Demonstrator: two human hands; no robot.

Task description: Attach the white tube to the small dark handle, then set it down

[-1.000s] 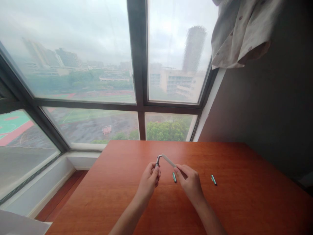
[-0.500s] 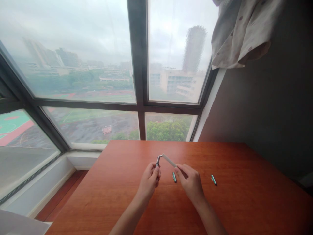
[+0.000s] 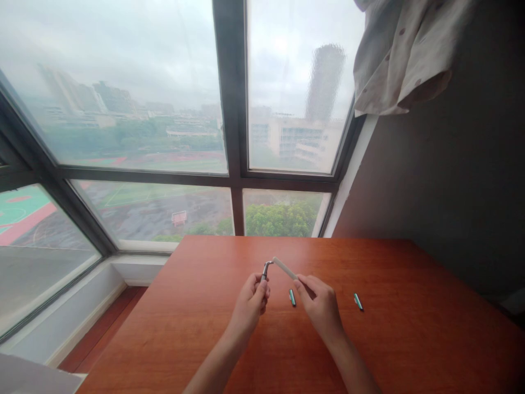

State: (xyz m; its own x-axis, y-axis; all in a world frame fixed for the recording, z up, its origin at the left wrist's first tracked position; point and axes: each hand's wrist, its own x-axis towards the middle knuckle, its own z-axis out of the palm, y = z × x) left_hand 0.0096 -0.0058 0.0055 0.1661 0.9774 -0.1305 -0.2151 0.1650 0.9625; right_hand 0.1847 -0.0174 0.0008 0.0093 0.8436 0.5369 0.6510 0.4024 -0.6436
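Note:
My left hand [image 3: 252, 295] is closed around a razor handle [image 3: 266, 270], dark and silver with a bent neck and no blade head on it. In my right hand [image 3: 322, 303] is a pale, narrow stick [image 3: 285, 268], pinched near its lower end between thumb and fingers. The stick slants up to the left, and its far tip is at the razor handle's neck; whether they touch I cannot tell. A teal and dark razor cartridge [image 3: 292, 297] lies on the table between my hands. Another razor cartridge [image 3: 358, 302] lies to the right of my right hand.
The reddish-brown wooden table [image 3: 197, 339] extends under both hands to the window. Dark window frames [image 3: 235, 137] rise behind its far edge. A light garment with buttons [image 3: 402, 60] hangs at the upper right, beside a dark wall [image 3: 443, 180].
The pale stick's tip has shifted very slightly to the right at the razor handle's neck. Both hands keep their hold and stay almost in place.

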